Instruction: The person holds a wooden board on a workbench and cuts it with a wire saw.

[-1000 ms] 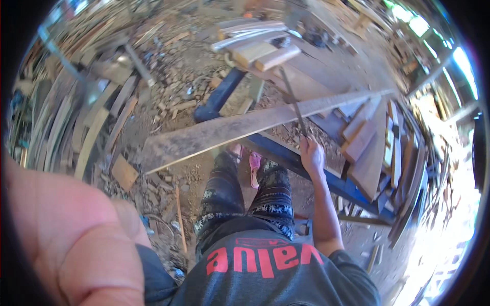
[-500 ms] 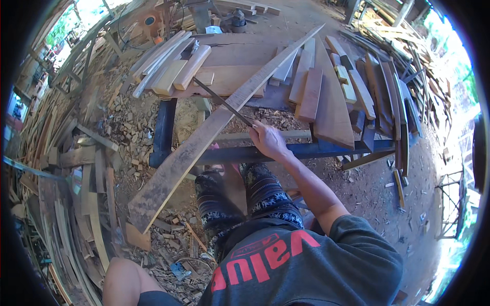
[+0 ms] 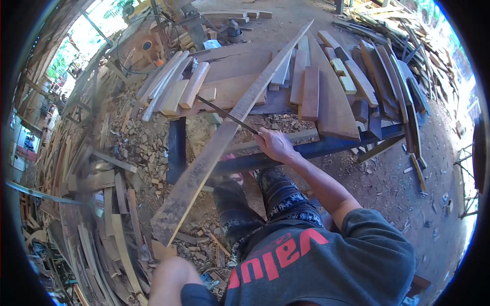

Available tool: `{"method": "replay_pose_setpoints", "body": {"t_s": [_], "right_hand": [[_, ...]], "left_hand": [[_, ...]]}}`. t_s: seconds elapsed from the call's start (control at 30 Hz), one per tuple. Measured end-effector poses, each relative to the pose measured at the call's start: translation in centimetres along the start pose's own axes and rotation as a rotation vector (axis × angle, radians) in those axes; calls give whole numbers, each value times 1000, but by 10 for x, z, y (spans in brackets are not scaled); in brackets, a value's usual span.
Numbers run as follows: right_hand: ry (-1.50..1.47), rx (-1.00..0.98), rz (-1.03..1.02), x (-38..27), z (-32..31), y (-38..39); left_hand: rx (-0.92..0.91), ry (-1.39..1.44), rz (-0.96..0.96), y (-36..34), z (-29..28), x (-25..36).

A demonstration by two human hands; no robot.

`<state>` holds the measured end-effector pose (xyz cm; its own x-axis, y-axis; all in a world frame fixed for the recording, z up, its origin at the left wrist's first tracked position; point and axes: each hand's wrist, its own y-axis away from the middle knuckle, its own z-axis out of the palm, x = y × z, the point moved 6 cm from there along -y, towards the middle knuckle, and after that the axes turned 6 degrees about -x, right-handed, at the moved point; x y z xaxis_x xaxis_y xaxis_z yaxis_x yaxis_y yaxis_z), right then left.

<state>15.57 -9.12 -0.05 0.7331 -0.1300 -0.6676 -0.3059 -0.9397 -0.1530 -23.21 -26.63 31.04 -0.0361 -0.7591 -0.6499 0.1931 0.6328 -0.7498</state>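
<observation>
My right hand [image 3: 274, 145] is closed on the handle end of a long thin dark blade [image 3: 224, 115]. The blade runs up and left across a long grey plank [image 3: 214, 148], its tip near pale wood blocks [image 3: 186, 92]. The plank leans diagonally from the ground at lower left up over a bench top [image 3: 240, 66] to the upper right. Of my left arm only a bent bare part [image 3: 167, 278] shows at the bottom edge, just below the plank's low end; the hand itself is hidden.
A blue metal bench frame [image 3: 326, 148] carries several boards and short offcuts [image 3: 311, 92]. Wood chips and scraps [image 3: 138, 143] cover the ground on the left. Stacked planks [image 3: 398, 56] lie at the right, bare dirt floor [image 3: 408, 194] beyond my knees.
The view has swung so the bench and plank sit higher and more centred. My left arm, large and close a second ago, has dropped to the bottom edge. My right hand stays on the blade.
</observation>
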Motion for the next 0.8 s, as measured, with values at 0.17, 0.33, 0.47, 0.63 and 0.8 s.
{"method": "replay_pose_setpoints", "body": {"t_s": [0.17,0.33,0.47,0.63,0.8], "right_hand": [[68,-4,-28,-4,4,-2],[204,40,-65,-6,6,-2],[260,59,-70,-17,1,7],[320,-16,68,-20,-9,24],[325,10,61,-37,10,-22]], "left_hand": [[-128,-61,-766,169,42,-38],[-1197,-208,-1373,372,131,-49],[-1583,-443,-1470,427,147,-51],[-1700,-415,-1562,461,162,-58],[-1723,-402,-1571,463,172,-58]]}}
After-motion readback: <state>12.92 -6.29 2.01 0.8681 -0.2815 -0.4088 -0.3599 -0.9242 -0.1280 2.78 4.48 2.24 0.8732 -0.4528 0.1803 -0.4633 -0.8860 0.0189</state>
